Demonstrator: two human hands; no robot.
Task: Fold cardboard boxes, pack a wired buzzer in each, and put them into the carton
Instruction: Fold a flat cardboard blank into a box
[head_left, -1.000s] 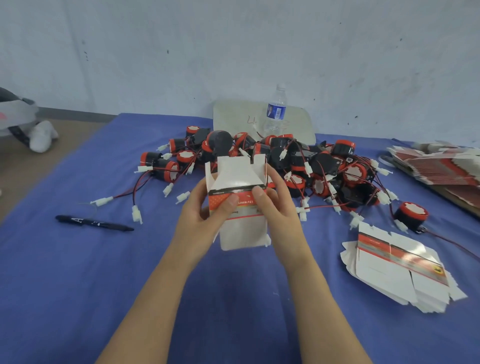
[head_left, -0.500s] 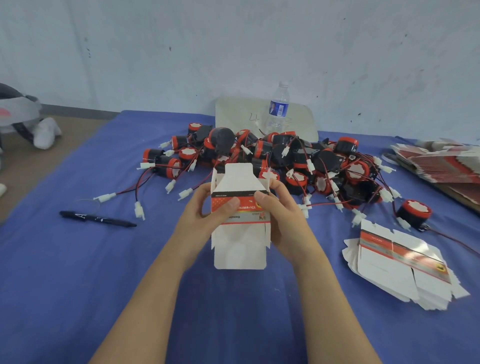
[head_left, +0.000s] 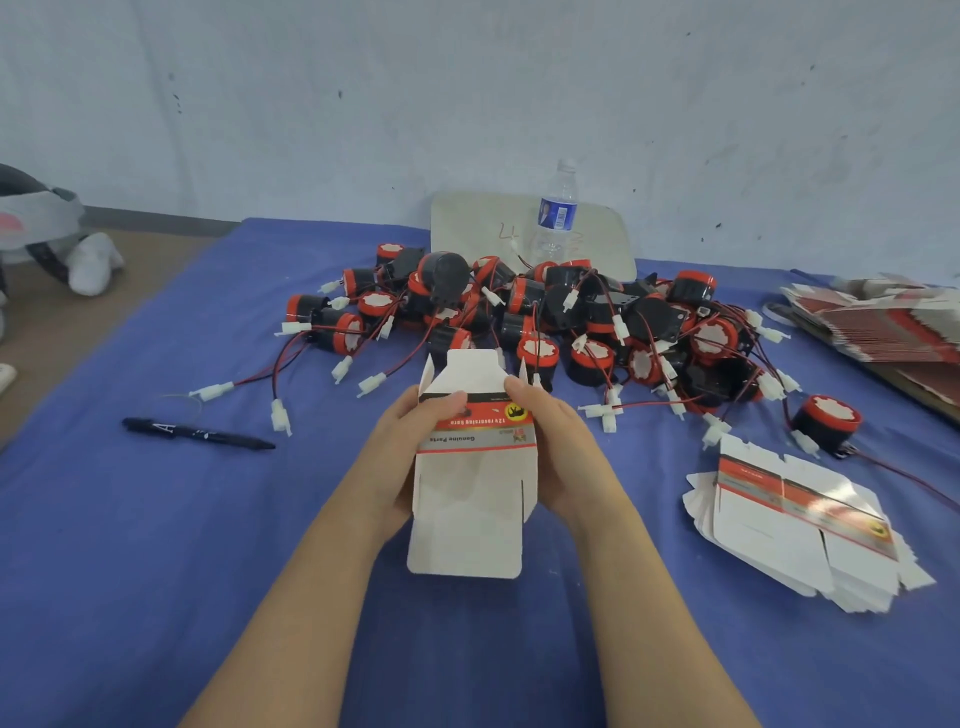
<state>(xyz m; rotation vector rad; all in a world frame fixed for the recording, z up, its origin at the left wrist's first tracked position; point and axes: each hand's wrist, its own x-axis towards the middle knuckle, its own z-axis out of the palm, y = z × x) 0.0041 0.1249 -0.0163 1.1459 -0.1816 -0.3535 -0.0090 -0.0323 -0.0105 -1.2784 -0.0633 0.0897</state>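
Gripping a half-formed white card box (head_left: 467, 499) at frame centre: left hand (head_left: 400, 457) and right hand (head_left: 566, 457), thumbs curled onto its glossy red band.

Your box (head_left: 467, 483) is half opened: a white cardboard sleeve with a red and grey printed band across its middle. Both ends are open, the far tuck flap standing up and the near flap hanging toward you. Your left hand (head_left: 400, 457) and right hand (head_left: 566, 457) grip it by the sides, thumbs on the band, above the worktop (head_left: 156, 519). Beyond it the wired buzzers (head_left: 545, 317) lie heaped and tangled: black drums with red rims, white faces and red-and-black leads ending in white plugs. One lone buzzer (head_left: 826, 423) sits apart at the right. Just in front of it lies a fanned stack of flat boxes (head_left: 795, 525); a second stack (head_left: 893, 327) lies at the far right edge.
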